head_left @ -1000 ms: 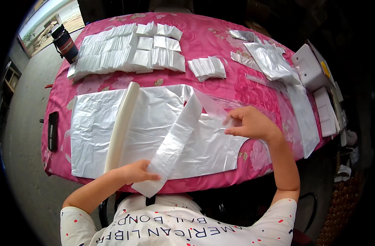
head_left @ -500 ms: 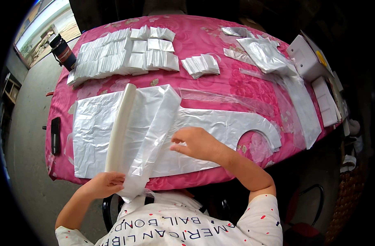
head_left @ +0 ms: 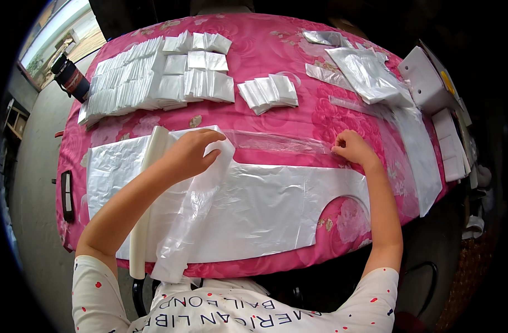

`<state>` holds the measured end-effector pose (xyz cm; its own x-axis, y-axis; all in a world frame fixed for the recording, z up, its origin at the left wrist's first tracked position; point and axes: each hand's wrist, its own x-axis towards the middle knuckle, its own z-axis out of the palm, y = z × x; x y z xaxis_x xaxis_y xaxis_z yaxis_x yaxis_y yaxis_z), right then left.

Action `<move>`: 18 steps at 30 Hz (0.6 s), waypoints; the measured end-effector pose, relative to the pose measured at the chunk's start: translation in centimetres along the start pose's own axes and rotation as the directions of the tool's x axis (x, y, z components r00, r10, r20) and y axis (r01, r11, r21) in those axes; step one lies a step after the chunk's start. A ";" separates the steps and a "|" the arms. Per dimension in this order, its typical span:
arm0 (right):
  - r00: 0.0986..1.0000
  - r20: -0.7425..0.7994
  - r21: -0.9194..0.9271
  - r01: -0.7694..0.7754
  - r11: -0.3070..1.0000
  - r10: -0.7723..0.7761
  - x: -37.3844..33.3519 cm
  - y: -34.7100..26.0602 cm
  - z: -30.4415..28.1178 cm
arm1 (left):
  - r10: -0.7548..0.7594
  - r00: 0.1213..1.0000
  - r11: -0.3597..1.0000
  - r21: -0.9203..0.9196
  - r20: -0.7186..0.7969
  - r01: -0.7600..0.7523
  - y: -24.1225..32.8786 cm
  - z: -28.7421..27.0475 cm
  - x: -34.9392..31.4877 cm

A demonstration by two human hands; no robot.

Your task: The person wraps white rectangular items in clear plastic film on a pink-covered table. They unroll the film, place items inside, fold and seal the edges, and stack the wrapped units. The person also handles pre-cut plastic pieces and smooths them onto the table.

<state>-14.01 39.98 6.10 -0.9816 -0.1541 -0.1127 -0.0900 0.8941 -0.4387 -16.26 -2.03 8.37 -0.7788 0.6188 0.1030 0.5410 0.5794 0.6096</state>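
A shiny, wrinkled plastic sheet (head_left: 265, 205) lies flat on the pink-clothed desk (head_left: 265, 53), a smooth pale roll (head_left: 140, 230) across it perhaps as a weight, the left hand (head_left: 197, 151) loosely spread over its far fold, the right hand (head_left: 351, 147) bunched at a crinkled clear strip (head_left: 281, 142), whether gripping I can't tell, with square packets (head_left: 134, 77) beyond.

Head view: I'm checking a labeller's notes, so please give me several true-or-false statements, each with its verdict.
1. The left forearm passes over the cream roll. True.
2. The cream roll lies across the right end of the white plastic sheet. False: it crosses the left part of the white plastic sheet.
3. The right hand is at the right part of a clear plastic strip. True.
4. The left hand is a closed fist. False: its thumb and fingers are apart.
5. A dark flask is left of the folded white packets. True.
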 end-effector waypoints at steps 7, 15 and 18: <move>0.988 0.042 0.354 -0.156 0.922 0.151 0.3 -0.7 -3.3 | 0.028 0.999 0.995 0.098 0.026 -0.030 -4.0 2.5 5.8; 0.989 -0.055 0.285 -0.114 0.952 0.135 1.0 0.4 -4.8 | -0.220 0.855 0.974 0.161 0.469 0.162 -2.7 0.3 9.2; 0.991 -0.056 0.342 -0.094 0.935 0.120 0.8 1.0 -5.0 | -0.261 0.779 0.965 0.135 0.571 0.224 -3.2 0.0 9.9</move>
<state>-15.73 42.81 10.05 -0.9932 -0.0218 -0.1146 0.0659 0.7063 -0.7048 -25.68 2.23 7.47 -0.5664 0.6333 -0.5273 0.3905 0.7697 0.5050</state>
